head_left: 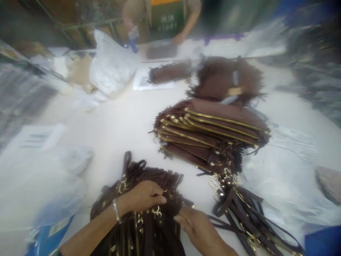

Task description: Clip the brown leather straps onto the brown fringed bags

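Observation:
A row of dark brown fringed pouches (138, 227) with gold zips and metal clasps stands in front of me at the bottom of the head view. My left hand (145, 196), with a silver bracelet at its wrist, reaches across the top of them. Its thumb and fingers are closed near the gold clasps (157, 212); what they pinch is too blurred to make out. At the row's right side is my right hand (198, 227), fingers curled inward against the dark fringe, their grip partly hidden. Thin dark straps (223, 224) lie just beyond it.
More brown pouches with gold zips (213, 124) are stacked ahead, beside loose straps with clasps (247, 213). Behind lies a fringed bundle (229, 78). Plastic bags (112, 67) and clear wrapping (282, 177) flank the white table (106, 124). A person in a green apron (167, 21) stands opposite.

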The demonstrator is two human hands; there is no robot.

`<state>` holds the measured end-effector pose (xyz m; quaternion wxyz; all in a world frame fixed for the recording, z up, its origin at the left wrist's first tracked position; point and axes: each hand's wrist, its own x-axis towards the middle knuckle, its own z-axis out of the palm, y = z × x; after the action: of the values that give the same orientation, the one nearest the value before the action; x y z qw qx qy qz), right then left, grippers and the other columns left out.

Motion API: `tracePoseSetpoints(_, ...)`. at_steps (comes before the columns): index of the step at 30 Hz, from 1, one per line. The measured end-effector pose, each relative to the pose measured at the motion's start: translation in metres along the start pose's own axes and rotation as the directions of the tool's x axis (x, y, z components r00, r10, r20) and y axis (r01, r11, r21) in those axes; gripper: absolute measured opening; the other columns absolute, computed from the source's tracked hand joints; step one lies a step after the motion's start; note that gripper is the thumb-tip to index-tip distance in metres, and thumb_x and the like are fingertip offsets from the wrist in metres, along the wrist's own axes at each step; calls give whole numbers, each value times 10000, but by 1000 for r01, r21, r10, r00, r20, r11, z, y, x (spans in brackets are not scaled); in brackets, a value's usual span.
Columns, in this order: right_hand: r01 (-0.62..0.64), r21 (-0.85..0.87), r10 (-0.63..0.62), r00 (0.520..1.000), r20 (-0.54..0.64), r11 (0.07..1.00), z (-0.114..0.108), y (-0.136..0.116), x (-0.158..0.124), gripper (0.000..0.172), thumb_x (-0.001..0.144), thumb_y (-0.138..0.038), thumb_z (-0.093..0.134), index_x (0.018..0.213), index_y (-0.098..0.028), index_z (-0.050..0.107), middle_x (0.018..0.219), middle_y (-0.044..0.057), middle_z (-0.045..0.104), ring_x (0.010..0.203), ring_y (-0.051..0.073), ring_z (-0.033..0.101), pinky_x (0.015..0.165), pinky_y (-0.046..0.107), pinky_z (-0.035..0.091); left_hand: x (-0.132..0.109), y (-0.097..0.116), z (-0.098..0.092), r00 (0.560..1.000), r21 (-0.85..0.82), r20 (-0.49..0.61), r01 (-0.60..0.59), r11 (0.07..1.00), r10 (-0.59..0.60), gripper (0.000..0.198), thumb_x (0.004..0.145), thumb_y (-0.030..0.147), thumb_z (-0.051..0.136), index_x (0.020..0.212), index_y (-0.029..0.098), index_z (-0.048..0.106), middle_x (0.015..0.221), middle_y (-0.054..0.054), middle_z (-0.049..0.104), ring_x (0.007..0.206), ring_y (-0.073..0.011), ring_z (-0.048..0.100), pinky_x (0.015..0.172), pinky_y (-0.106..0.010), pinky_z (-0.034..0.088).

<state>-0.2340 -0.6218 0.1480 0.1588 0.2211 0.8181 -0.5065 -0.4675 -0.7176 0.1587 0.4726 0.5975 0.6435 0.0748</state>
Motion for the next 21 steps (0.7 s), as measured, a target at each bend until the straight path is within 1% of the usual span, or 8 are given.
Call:
tracePoseSetpoints(2, -161, -168, 124, 970, -207, 973, -18, 35, -2, 292, 985, -268, 331, 869, -196, 590, 841, 37, 647, 774, 167, 619, 713, 255, 429, 3, -2, 4, 997, -3, 27, 67, 998, -67, 426, 895, 420, 502, 561, 162, 445, 589, 35, 512, 591, -106, 500, 588, -227, 331)
tracePoseSetpoints(5, -398, -424, 174, 862, -476, 813, -48, 82, -4, 224, 954, -163, 359, 965, -176, 582, 977, 91, 617, 904, 216, 580, 804, 323, 407, 10, 3, 9, 987, 155, 5, 160, 975, -163, 278, 827, 325, 544, 597, 171, 516, 623, 5, 590, 626, -151, 554, 619, -264, 352)
tracePoseSetpoints(7, -508, -518, 154, 800, -581, 688, -63, 101, -2, 164, 931, -192, 439, 1019, -167, 575, 1029, 114, 594, 965, 256, 543, 819, 362, 395, 13, 12, 10, 985, 270, -15, 172, 947, -175, 146, 785, 252, 532, 671, 178, 583, 717, -41, 659, 719, -211, 607, 706, -322, 393)
tracePoseSetpoints(9, -556, -560, 135, 774, -619, 614, -71, 109, 3, 174, 921, -286, 499, 1030, -171, 572, 1022, 114, 581, 959, 277, 526, 784, 378, 393, 14, 21, 8, 984, 300, 4, 170, 939, -179, 124, 772, 211, 495, 730, 188, 609, 788, -63, 689, 773, -246, 628, 754, -370, 413)
tracePoseSetpoints(11, -552, -586, 111, 777, -619, 594, -72, 111, 9, 205, 921, -358, 504, 994, -183, 582, 1004, 109, 568, 952, 286, 517, 756, 384, 387, 13, 28, 4, 978, 257, 35, 188, 948, -204, 171, 793, 192, 438, 748, 207, 602, 792, -45, 693, 743, -234, 635, 737, -372, 429)
tracePoseSetpoints(14, -536, -612, 80, 787, -612, 581, -67, 112, 16, 175, 928, -327, 493, 943, -187, 595, 978, 106, 553, 940, 290, 506, 751, 395, 378, 8, 29, 2, 971, 193, 14, 232, 953, -240, 197, 817, 193, 399, 782, 225, 591, 840, -25, 691, 752, -219, 636, 761, -376, 444)
tracePoseSetpoints(17, -466, -669, 43, 837, -545, 579, -56, 115, 16, 117, 922, -241, 498, 927, -181, 598, 930, 96, 551, 894, 273, 503, 751, 392, 374, 5, 25, 4, 957, 171, -21, 288, 942, -289, 184, 801, 241, 454, 912, 220, 598, 988, -58, 676, 862, -247, 634, 814, -394, 456)
tracePoseSetpoints(21, -302, -736, -64, 904, -424, 606, -39, 112, 13, 155, 930, -294, 497, 942, -168, 586, 902, 89, 555, 851, 269, 494, 753, 401, 378, 7, 17, 10, 938, 137, -13, 344, 929, -346, 366, 781, 270, 510, 1136, 197, 560, 1148, -110, 626, 1027, -276, 606, 923, -396, 439)
